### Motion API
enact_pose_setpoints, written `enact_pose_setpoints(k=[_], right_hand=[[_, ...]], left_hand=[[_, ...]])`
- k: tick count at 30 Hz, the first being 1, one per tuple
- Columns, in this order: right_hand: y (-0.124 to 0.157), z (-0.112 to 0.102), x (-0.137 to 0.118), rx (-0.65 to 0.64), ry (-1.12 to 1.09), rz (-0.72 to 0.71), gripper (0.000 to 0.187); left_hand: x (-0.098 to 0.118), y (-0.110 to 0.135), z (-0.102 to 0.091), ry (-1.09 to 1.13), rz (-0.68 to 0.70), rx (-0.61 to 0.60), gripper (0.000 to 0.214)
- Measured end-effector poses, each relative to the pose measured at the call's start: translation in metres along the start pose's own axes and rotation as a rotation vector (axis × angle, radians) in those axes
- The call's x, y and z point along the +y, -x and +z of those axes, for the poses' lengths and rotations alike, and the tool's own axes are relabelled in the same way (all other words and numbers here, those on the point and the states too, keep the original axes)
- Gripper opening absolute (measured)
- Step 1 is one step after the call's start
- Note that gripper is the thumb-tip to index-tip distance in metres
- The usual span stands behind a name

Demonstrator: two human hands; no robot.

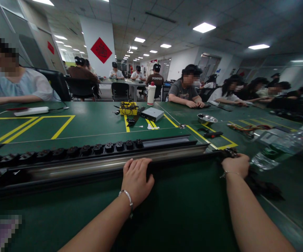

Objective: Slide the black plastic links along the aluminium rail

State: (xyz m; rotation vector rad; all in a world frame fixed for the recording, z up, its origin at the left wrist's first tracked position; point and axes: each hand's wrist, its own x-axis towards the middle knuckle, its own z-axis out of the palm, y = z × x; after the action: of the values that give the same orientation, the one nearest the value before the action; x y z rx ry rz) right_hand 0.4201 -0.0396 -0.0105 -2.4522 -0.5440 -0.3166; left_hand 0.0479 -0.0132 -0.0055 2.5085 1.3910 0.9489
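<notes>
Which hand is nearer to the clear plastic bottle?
Right. The right hand is just left of the bottle; the left hand is much farther left, at the long rail.

Green tabletop [188,210], marked with yellow tape lines [63,126], supports one long black-edged metal channel [88,167], one white red-lidded cup [150,95], and one round silver bowl [207,119].

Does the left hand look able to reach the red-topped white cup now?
Probably not: the white cup stands well across the table, behind the silver box, with two long rails between it and the left hand.
</notes>
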Motion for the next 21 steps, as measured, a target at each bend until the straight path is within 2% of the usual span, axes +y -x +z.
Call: enact_pose_setpoints(k=[1, 2, 10, 12, 17, 19, 21], right_hand=[[0.003, -0.003, -0.003, -0.025, 0.014, 0.165, 0.050], [0.006, -0.006, -0.007, -0.038, 0.023, 0.205, 0.050], [0.022, -0.020, -0.019, -0.125, 0.103, 0.175, 0.052], [0.024, -0.022, -0.019, -0.105, 0.128, 0.090, 0.049], [0.030, -0.017, -0.022, 0.099, 0.235, -0.320, 0.041], [0.030, -0.009, -0.021, 0.041, 0.294, -0.450, 0.042], [0.027, 0.000, -0.020, -0.066, 0.331, -0.465, 0.043]], left_hand=[[-0.001, 0.000, 0.000, 0.007, 0.001, -0.004, 0.038], [-0.002, -0.001, 0.000, 0.013, 0.004, -0.007, 0.037], [-0.013, -0.009, 0.000, 0.002, 0.076, -0.015, 0.041], [-0.014, -0.010, 0.000, -0.007, 0.083, -0.018, 0.043], [-0.015, -0.009, -0.001, -0.022, 0.094, -0.032, 0.046], [-0.015, -0.009, -0.001, -0.021, 0.102, -0.039, 0.047], [-0.016, -0.010, -0.002, -0.023, 0.105, -0.043, 0.047]])
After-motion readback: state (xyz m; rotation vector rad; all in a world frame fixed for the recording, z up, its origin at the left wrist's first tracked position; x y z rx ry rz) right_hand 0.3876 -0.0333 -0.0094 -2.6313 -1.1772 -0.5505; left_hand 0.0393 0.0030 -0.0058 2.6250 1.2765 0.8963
